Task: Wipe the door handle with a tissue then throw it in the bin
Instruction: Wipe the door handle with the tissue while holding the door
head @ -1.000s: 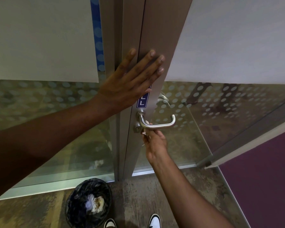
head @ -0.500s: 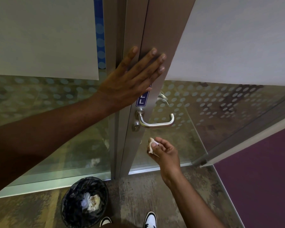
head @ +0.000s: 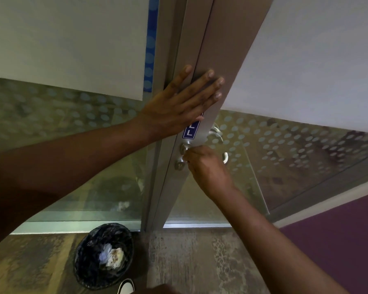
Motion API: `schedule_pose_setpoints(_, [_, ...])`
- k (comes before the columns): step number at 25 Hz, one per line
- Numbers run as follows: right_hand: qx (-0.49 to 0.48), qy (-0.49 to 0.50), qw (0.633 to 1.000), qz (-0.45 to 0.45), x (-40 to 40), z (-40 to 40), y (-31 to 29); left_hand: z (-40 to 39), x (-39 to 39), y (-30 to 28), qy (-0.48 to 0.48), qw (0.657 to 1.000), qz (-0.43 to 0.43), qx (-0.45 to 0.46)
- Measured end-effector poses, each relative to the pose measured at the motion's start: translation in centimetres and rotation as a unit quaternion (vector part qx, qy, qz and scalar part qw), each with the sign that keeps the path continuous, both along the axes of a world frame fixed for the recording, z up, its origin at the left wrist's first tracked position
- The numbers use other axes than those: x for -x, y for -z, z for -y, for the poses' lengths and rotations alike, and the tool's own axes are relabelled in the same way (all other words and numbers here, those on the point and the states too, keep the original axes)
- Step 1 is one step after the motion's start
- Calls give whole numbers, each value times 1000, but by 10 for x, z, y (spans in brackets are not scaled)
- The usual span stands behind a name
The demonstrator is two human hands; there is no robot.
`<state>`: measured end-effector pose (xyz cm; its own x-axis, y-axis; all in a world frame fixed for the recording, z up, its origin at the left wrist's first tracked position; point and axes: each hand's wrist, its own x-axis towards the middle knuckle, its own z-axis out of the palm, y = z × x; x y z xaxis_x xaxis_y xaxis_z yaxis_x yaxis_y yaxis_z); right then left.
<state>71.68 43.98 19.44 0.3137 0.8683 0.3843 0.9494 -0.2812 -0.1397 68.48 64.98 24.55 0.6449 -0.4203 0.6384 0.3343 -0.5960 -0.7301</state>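
Observation:
The silver lever door handle (head: 225,157) sits on the edge of a grey-framed glass door (head: 219,60); only its far tip and its round base (head: 185,147) show. My right hand (head: 206,166) is closed over the lever near the base, and the tissue is hidden inside it. My left hand (head: 183,105) lies flat with fingers spread on the door frame above a small blue label (head: 191,130). A round bin (head: 104,255) lined with a black bag stands on the floor at the lower left, with crumpled tissues inside.
A keyhole cylinder (head: 179,165) sits just below the handle base. Frosted dotted glass panels flank the door. A white shoe tip (head: 126,286) shows beside the bin. A purple wall (head: 338,240) runs along the right, over a mottled floor.
My right hand, which had dropped below the handle holding the tissue, has come back up and closed over the lever. The left hand stays flat on the frame.

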Motion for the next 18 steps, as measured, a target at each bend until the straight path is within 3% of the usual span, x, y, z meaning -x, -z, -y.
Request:
schedule_pose_setpoints(5, [30,-149,987,57,-17,20,3,4,3,-5,-8,1000,-9,17])
schedule_pose_setpoints(10, [172,-175,962,120,-46,64,0,12,10,-9,-39,998,-30,28])
schedule_pose_setpoints(14, [72,-140,985,76,-42,108,25,29,16,-12,-80,993,-50,71])
schedule_pose_setpoints(18, [-38,-82,993,-79,-2,130,85,53,50,11,-109,980,-83,146])
